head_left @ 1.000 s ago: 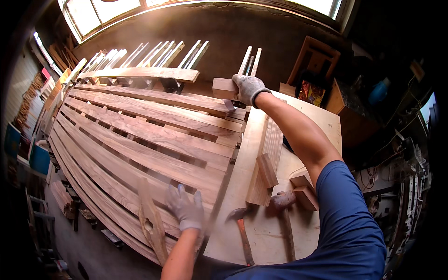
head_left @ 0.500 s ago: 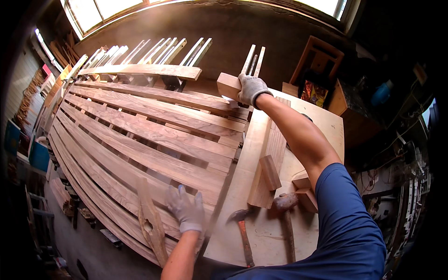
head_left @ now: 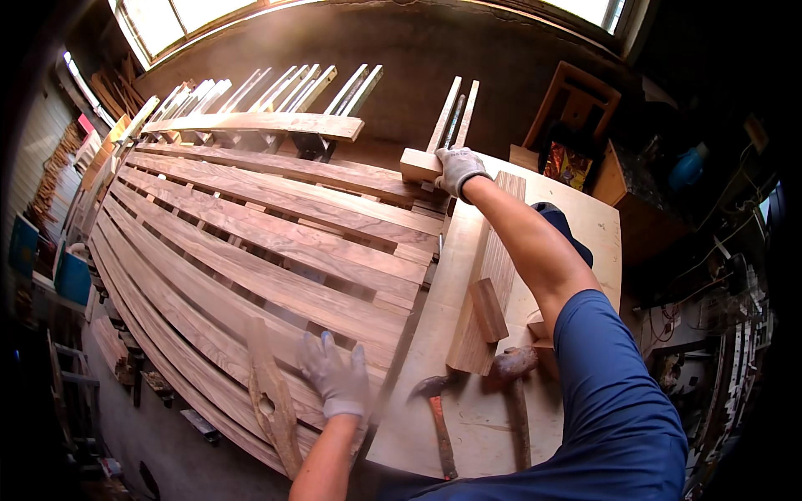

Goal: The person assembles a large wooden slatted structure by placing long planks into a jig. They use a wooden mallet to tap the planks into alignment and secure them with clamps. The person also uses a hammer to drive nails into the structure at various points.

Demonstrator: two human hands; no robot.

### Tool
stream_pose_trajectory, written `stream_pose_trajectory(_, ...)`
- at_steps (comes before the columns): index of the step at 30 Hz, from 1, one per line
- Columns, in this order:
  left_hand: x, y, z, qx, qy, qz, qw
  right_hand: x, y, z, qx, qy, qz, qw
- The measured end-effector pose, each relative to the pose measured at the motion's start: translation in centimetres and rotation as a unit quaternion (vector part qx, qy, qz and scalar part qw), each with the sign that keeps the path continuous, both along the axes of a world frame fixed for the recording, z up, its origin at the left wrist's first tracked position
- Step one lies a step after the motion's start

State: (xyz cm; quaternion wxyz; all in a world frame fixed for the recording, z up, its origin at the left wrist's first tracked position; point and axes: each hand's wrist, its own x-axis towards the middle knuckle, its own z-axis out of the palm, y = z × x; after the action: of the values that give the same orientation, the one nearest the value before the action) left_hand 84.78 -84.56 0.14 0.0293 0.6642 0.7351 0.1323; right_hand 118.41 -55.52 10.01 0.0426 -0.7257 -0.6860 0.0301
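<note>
My left hand (head_left: 336,376), in a pale glove, lies open with spread fingers on the long brown wooden boards (head_left: 251,242), which sit side by side with gaps between them. A wooden bar with a hole in it (head_left: 269,397) lies across the boards just left of that hand. At the far right end of the boards, my gloved right hand (head_left: 459,171) is closed around a pale wooden block (head_left: 420,165). Two upright bars of a clamp (head_left: 455,113) rise right behind the block. My fingers partly cover the block's right end.
Right of the boards is a plywood-topped bench (head_left: 418,334). On it rest a claw hammer (head_left: 436,417), a mallet (head_left: 516,392), a grooved wooden plank (head_left: 493,259) and a small wood block (head_left: 488,311). More clamp bars (head_left: 284,88) stand along the far side. A wooden chair (head_left: 576,104) stands at far right.
My right hand has come slightly lower and nearer with the wooden block, which now sits down by the far board ends. My left hand has stayed in place.
</note>
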Motion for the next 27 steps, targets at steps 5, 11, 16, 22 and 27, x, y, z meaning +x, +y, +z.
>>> stream_pose_trajectory(5,0.0,0.0,-0.3,0.013,-0.007,-0.004,1.0,2.1,1.5,-1.5,-0.019,0.012,0.028,0.999)
stream_pose_trajectory(11,-0.1,-0.1,-0.3,-0.001,0.003,-0.002,1.0,1.9,1.1,-1.1,-0.022,0.045,0.049,0.998)
stream_pose_trajectory(16,0.0,0.0,-0.4,-0.013,0.007,0.001,1.0,3.1,-0.1,-0.6,-0.001,0.091,0.017,0.996)
stream_pose_trajectory(22,-0.1,0.1,-1.3,-0.011,0.025,0.001,1.0,6.2,-6.4,2.4,0.134,0.327,-0.065,0.933)
stream_pose_trajectory(27,-0.7,0.1,-2.5,0.052,0.012,-0.018,0.998,10.0,-16.0,2.9,0.13,0.343,-0.074,0.927)
